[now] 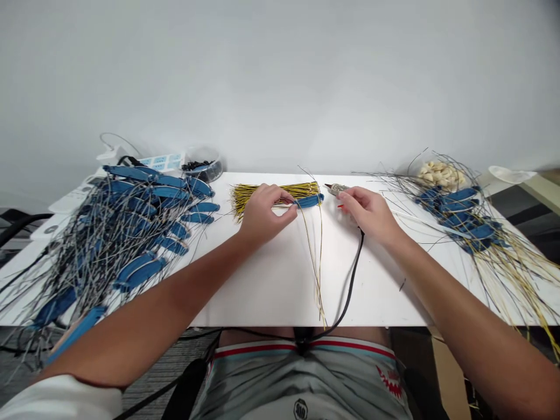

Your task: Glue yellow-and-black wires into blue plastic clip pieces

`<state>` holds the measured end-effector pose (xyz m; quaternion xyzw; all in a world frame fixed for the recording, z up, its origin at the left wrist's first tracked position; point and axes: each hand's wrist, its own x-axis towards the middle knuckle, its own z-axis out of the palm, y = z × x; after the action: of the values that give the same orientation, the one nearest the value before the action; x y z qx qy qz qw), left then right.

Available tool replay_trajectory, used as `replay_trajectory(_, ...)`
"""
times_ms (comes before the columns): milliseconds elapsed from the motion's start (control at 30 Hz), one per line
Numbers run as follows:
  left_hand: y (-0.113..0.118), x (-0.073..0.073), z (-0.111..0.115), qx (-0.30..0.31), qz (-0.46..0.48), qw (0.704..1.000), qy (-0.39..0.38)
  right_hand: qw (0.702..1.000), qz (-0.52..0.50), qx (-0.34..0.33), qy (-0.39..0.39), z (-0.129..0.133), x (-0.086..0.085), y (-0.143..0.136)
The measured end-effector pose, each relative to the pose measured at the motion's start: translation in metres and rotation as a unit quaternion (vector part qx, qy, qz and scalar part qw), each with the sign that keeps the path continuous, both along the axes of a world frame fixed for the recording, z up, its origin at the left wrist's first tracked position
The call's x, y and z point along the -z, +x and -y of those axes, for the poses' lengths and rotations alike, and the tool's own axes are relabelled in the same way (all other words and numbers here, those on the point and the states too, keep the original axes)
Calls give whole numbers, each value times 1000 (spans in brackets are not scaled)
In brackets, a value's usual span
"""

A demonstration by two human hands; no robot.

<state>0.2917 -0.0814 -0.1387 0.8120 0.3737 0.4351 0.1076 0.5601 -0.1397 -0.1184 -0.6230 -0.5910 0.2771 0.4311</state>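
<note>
Near the middle of the white table lies a blue strip (310,201) with thin wires trailing from it toward the front edge. My left hand (268,213) pinches the strip's left end between thumb and fingers. Behind it is a bundle of yellow and black wires (245,195), partly covered by that hand. A corded tool with a dark pointed tip (338,189) is in my right hand (365,210), its tip pointing left, a little right of the strip and apart from it. A black cord (354,274) runs from the tool to the front edge.
Many blue pieces with grey wires (140,271) are heaped at the left. Behind them stand a power strip (161,161) and a clear bowl of black parts (203,166). More blue pieces (459,219) and a pile of cream-coloured parts (441,175) lie at the right.
</note>
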Motion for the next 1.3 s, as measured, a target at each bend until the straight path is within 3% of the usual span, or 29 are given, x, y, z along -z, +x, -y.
replay_trajectory(167, -1, -3, 5, 29, 52, 998, -13, 965, -200, -163, -54, -4, -3, -20)
replay_trajectory(300, -1, -6, 10, 78, 67, 995, -19, 935, -276, -214, -63, 4, 1, -25)
replay_trajectory(567, 2, -13, 21, 87, 45, 993, 63, 922, -322, -202, -73, 15, 1, -30)
replay_trajectory(800, 0, -10, 21, 98, 62, 991, 59, 909, -341, -225, -80, 20, 1, -32)
replay_trajectory(1300, 0, -13, 24, 120, 40, 988, 86, 914, -331, -218, -80, 23, -1, -30)
